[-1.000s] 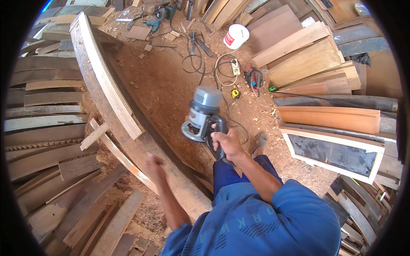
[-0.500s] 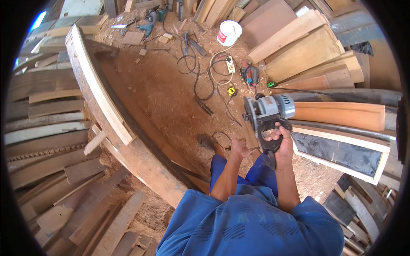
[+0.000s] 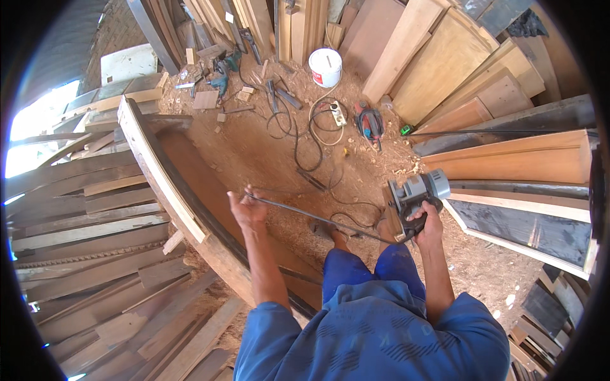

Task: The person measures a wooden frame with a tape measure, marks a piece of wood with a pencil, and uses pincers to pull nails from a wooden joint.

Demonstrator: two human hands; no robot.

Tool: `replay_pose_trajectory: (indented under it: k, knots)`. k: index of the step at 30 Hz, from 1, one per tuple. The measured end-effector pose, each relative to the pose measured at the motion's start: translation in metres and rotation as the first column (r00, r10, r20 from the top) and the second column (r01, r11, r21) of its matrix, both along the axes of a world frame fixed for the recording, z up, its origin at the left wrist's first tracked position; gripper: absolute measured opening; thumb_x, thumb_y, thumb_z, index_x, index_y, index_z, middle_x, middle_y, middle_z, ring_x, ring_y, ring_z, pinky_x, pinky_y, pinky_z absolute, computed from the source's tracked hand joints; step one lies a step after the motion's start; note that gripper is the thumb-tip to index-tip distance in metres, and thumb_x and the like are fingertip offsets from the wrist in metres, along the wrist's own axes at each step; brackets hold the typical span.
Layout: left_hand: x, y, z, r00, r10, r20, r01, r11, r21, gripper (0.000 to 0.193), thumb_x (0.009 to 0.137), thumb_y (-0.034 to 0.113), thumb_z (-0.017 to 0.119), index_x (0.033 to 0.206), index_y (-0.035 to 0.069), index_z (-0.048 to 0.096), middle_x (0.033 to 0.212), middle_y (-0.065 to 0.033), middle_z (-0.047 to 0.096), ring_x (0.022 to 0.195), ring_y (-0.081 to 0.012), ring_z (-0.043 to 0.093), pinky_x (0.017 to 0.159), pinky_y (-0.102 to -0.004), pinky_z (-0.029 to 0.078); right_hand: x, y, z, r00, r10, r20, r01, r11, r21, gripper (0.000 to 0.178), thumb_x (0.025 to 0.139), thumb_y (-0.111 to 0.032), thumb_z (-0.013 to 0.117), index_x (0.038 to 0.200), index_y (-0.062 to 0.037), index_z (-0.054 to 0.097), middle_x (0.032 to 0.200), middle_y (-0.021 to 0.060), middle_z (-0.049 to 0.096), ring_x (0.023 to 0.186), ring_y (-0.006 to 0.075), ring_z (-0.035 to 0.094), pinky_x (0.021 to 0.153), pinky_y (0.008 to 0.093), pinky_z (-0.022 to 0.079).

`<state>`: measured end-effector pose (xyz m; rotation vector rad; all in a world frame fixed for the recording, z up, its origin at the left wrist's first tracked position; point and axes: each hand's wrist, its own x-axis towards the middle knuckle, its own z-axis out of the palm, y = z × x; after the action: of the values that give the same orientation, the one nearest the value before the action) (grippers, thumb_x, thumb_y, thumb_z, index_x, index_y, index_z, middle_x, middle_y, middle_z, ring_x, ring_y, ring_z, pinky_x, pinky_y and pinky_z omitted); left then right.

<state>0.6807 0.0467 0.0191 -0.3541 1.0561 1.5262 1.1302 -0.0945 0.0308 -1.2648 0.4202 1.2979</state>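
My right hand (image 3: 427, 222) grips the black rear handle of a circular saw (image 3: 416, 188) with a grey motor housing, held in front of my right side. From the saw's handle a black power cord (image 3: 306, 212) stretches leftward to my left hand (image 3: 249, 211). That hand is raised, thumb and fingers pinched on the cord. Beside the left hand runs a long wooden beam (image 3: 229, 274) with a pale strip (image 3: 162, 181) along its top. The saw's blade cannot be made out.
Sawdust covers the floor (image 3: 241, 149). A white bucket (image 3: 325, 68), a power strip (image 3: 338, 114), a red power tool (image 3: 370, 126), a teal drill (image 3: 219, 81) and loose cords lie ahead. Boards (image 3: 445, 73) lean at the right; stacked planks (image 3: 89, 238) fill the left.
My left hand has moved left and up, away from the saw, drawing the cord out. The saw in my right hand has shifted slightly right and lower. The view has shifted.
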Motion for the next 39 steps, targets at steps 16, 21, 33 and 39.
replay_pose_trajectory:
  k: [16, 21, 33, 39]
  knots:
    - [0.096, 0.049, 0.25, 0.887, -0.403, -0.226, 0.46, 0.721, 0.519, 0.046, 0.102, 0.042, 0.042, 0.117, 0.0, 0.054, 0.082, -0.0045, 0.06, 0.059, -0.0131, 0.045, 0.053, -0.0292, 0.039, 0.119, -0.064, -0.073, 0.445, 0.854, 0.269, -0.705, 0.52, -0.483, 0.016, 0.075, -0.01, 0.058, 0.063, -0.0004, 0.06, 0.052, 0.0102, 0.057, 0.044, 0.0191, 0.057, 0.042, 0.0331, 0.045]
    - [0.057, 0.046, 0.12, 0.887, -0.436, -0.152, 0.452, 0.886, 0.1, 0.054, 0.098, 0.056, 0.04, 0.109, 0.008, 0.062, 0.07, -0.0028, 0.059, 0.054, -0.0166, 0.042, 0.05, -0.0308, 0.033, 0.115, -0.04, -0.099, -0.004, 0.978, 0.208, -0.741, 0.137, -0.658, 0.027, 0.074, -0.015, 0.062, 0.091, 0.0062, 0.064, 0.075, 0.0243, 0.066, 0.067, 0.0307, 0.069, 0.065, 0.0392, 0.055]
    - [0.032, -0.103, -0.108, 0.888, -0.457, 0.051, 0.437, 0.803, -0.406, 0.025, 0.101, 0.031, 0.046, 0.098, 0.012, 0.061, 0.067, 0.0032, 0.049, 0.047, -0.0124, 0.035, 0.044, -0.0282, 0.029, 0.058, 0.008, -0.24, -0.307, 0.937, 0.164, -0.588, -0.051, -0.807, 0.044, 0.075, -0.017, 0.066, 0.116, 0.0001, 0.062, 0.108, 0.028, 0.065, 0.106, 0.0415, 0.063, 0.091, 0.0458, 0.05]
    - [0.012, -0.115, -0.133, 0.889, -0.431, 0.155, 0.457, 0.81, -0.368, 0.02, 0.1, 0.022, 0.049, 0.106, 0.01, 0.063, 0.065, 0.0049, 0.046, 0.046, -0.0081, 0.032, 0.042, -0.0248, 0.026, 0.046, 0.034, -0.331, -0.281, 0.919, 0.276, -0.602, 0.054, -0.796, 0.043, 0.075, -0.013, 0.071, 0.116, -0.003, 0.061, 0.105, 0.0263, 0.066, 0.102, 0.0418, 0.063, 0.088, 0.0473, 0.05]
